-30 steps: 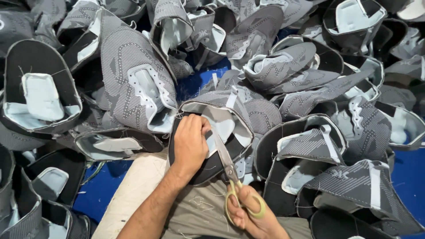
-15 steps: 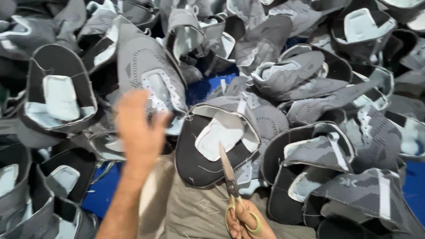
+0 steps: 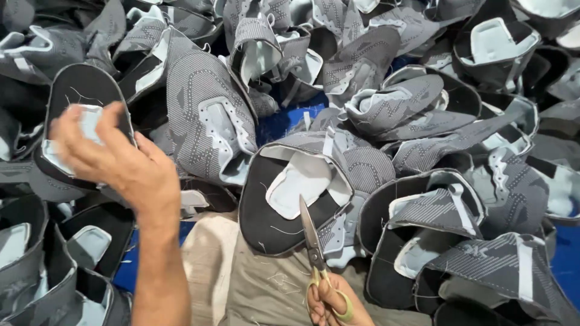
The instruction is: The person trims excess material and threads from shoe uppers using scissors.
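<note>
Head cam: floppy shoe uppers everywhere, scissors parked

Head view has the left hand (image 3: 112,160) out to the left with fingers spread, closing loosely on a dark shoe upper (image 3: 84,130) lying right under the fingertips. I'd guess it's light and soft, knit fabric with a pale lining patch, so it'll flop unless pinched by the stiffer stitched rim. Its long axis runs roughly away from the wrist, rounded end pointing up-frame. The right hand (image 3: 332,302) is wrapped around the yellow handles of the scissors (image 3: 314,247), blades closed, tips pointing away from the palm toward another dark upper (image 3: 290,199) just beyond them. Grey uppers are piled all around both hands
</note>
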